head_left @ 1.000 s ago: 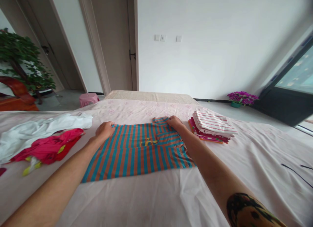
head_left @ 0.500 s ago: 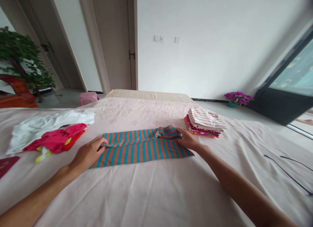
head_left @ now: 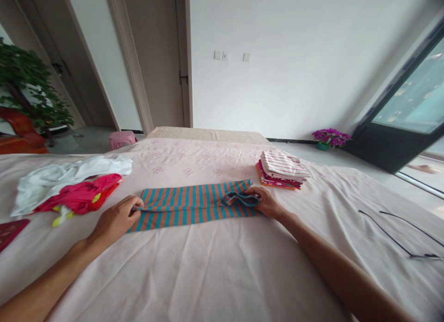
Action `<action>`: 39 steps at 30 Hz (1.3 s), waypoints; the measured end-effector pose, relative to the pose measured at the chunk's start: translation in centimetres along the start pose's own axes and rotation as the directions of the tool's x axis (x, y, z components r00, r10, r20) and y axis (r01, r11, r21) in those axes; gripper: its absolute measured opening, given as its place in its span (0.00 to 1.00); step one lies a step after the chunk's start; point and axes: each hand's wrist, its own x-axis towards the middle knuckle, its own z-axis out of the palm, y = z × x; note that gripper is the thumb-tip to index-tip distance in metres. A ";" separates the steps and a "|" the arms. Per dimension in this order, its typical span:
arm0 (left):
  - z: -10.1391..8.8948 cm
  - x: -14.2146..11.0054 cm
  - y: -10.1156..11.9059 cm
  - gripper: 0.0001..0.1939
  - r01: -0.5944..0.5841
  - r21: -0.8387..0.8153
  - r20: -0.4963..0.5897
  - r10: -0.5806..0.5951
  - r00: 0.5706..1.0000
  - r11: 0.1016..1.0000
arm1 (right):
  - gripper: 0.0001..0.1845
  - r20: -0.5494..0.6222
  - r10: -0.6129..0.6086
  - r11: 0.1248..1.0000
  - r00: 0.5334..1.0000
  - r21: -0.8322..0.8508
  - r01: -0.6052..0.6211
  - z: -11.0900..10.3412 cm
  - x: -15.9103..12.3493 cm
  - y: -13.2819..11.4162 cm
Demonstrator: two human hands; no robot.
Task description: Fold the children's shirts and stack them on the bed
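Observation:
A teal and brown striped shirt [head_left: 187,198] lies on the pale bedsheet [head_left: 194,276], its far part folded over toward me into a long strip. My left hand [head_left: 120,215] is closed on the left end of the folded edge, thumb and fingers pinching the cloth. At the other end, my right hand [head_left: 265,202] grips the edge near a bunched, curled part of the fabric. Some of the fingertips of both hands are hidden by the cloth.
Left of the shirt lie rumpled white clothes [head_left: 69,176] and a crumpled red garment [head_left: 81,195]. A stack of folded clothes [head_left: 282,169] sits beyond my right hand. Eyeglasses [head_left: 411,253] rest at the right. A pink stool [head_left: 123,139] stands past the bed.
Both hands have drawn the shirt's far edge toward me, folding the cloth over itself and hiding the yellow print. The shirt is now a narrower strip. The view has shifted slightly.

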 end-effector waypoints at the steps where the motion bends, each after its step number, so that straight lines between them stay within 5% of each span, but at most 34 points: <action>1: 0.2 -0.1 0.0 0.09 -0.009 0.006 -0.001 0.009 1.000 1.000 | 0.19 0.005 -0.030 0.998 1.000 -0.059 0.030 0.0 -0.3 0.2; 7: 0.7 -0.2 -0.4 0.10 0.052 0.019 -0.035 -0.051 0.998 0.998 | 0.14 -0.013 -0.146 0.981 0.989 -0.135 0.143 -0.3 -0.8 0.2; 14: 0.7 -0.5 -1.1 0.08 -0.011 -0.042 -0.052 0.009 0.999 0.999 | 0.06 -0.020 -0.231 0.968 0.973 -0.109 0.228 -1.0 -1.8 -1.5; 19: 0.4 -0.4 -0.9 0.08 -0.030 -0.029 0.011 0.030 0.999 0.999 | 0.06 0.172 -0.259 0.951 0.950 -0.129 0.282 -1.5 -1.9 -2.7; 22: 0.1 -0.5 -0.7 0.09 -0.033 -0.014 0.035 0.034 0.999 0.999 | 0.10 0.165 -0.182 0.980 0.969 -0.045 0.192 -1.8 -1.8 -2.2; 25: 0.1 -0.5 -0.6 0.09 -0.040 0.003 0.039 0.040 0.998 0.999 | 0.15 0.095 0.025 1.000 0.995 -0.021 -0.023 -2.1 -1.5 -1.2; 30: 0.3 -0.4 -0.5 0.10 -0.017 0.001 -0.016 0.017 1.000 1.000 | 0.15 0.057 0.260 0.965 0.964 -0.038 -0.258 -1.8 -0.7 -0.9; 36: -0.1 0.0 0.2 0.09 -0.013 -0.011 -0.107 0.012 0.994 1.000 | 0.33 0.011 0.202 0.941 0.979 -0.278 -0.191 -0.4 0.0 -3.1; 39: -0.2 0.1 0.2 0.09 -0.016 -0.037 -0.120 0.012 0.993 0.999 | 0.27 -0.008 0.100 0.939 0.995 -0.329 -0.097 -0.3 0.1 -4.0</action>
